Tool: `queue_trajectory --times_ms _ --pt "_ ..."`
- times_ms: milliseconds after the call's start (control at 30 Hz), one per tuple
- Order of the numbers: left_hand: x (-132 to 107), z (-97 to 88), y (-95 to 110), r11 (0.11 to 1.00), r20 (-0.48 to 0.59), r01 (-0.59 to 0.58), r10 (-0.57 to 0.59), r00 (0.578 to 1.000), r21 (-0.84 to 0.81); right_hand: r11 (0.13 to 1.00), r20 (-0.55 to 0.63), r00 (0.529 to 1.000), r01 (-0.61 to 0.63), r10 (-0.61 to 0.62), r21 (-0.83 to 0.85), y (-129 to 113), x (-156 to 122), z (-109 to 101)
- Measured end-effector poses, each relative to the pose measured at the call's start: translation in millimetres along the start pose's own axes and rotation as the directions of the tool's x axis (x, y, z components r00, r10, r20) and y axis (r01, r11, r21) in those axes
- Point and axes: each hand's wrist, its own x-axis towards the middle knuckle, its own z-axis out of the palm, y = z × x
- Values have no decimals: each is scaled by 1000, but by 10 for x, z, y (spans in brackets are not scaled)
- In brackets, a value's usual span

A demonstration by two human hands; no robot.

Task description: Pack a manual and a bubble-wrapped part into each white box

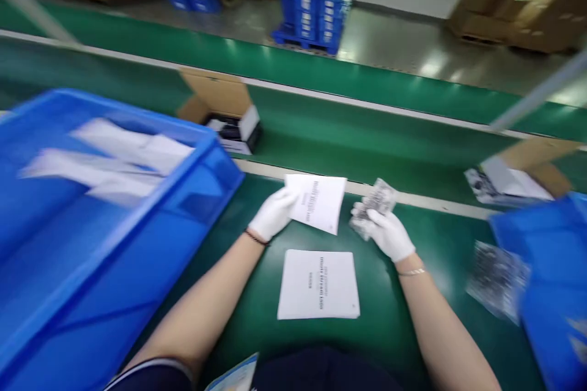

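White gloves cover both my hands. My left hand is closed on the left edge of a printed white booklet, which is raised over the green table. In my right hand is a small clear plastic bag with dark pieces inside; the pieces are too blurred to name. Below and between the hands lies a neat stack of similar white booklets, print facing up. Another clear bag with dark contents rests on the table to the right of my right forearm.
A large blue bin with white paper or bags stands at the left, and another blue bin at the right. Beyond the table edge, an open carton and a second open box sit on the green conveyor.
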Motion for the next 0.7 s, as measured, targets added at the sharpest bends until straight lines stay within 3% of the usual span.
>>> queue_trajectory --times_ms 67,233,700 --pt "33 -6 -23 1000 -7 -25 25 1000 -3 1000 -27 1000 -10 11 18 15 49 -50" --pt "-3 -10 -36 1000 90 -18 20 996 -24 998 -59 997 -44 47 47 33 50 -64" --pt "64 -39 -46 991 191 5 21 981 -135 998 -79 997 27 -22 56 30 26 -35"
